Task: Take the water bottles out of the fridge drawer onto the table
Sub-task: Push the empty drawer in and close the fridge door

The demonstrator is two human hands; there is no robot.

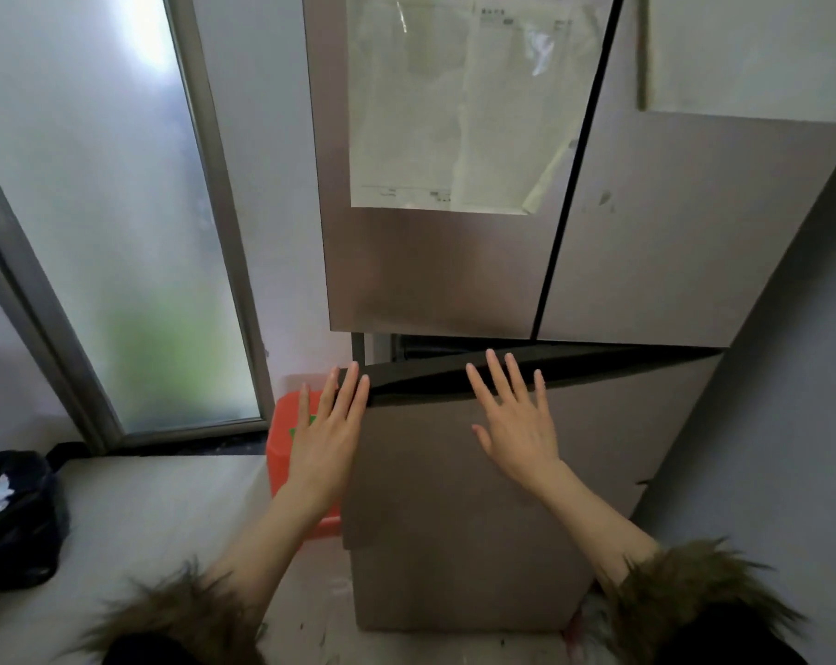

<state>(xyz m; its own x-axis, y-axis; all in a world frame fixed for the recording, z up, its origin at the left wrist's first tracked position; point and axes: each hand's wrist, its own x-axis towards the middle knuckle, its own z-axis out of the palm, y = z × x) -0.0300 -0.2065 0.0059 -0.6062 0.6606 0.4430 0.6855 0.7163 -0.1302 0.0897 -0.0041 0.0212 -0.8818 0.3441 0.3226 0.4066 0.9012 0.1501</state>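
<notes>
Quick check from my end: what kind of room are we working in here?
Most likely a home kitchen or utility corner. A tall multi-door fridge with a slightly open drawer fills the view, a frosted glass door stands beside it, and an orange plastic stool sits on the floor.

My left hand (322, 436) and right hand (516, 424) reach forward, flat, fingers spread, holding nothing, forearms bare.

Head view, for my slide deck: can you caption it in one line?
Both open hands, left and right, reach the top edge of a slightly open fridge drawer; no bottles visible.
</notes>
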